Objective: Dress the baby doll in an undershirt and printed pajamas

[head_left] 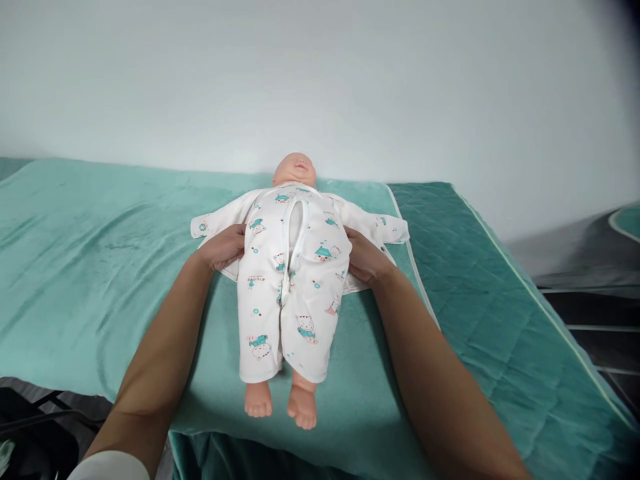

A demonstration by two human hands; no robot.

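Note:
A baby doll (295, 172) lies on its back with its head by the wall and its bare feet towards me. It wears a white long-sleeved baby top (225, 215), arms spread out, and white baby pants (310, 287) with animal prints and an open slit down the front. My left hand (226, 247) is closed at the side edge of the pants, at the doll's waist. On the opposite side, my right hand (365, 257) grips the other edge, its fingertips hidden behind the fabric.
A light green blanket (90, 267) covers the bed, over a darker quilted cover (475, 300) on the right. Behind stands a white wall (320, 80). A black object (40, 433) is on the floor at lower left, and metal rails (595, 327) show at right.

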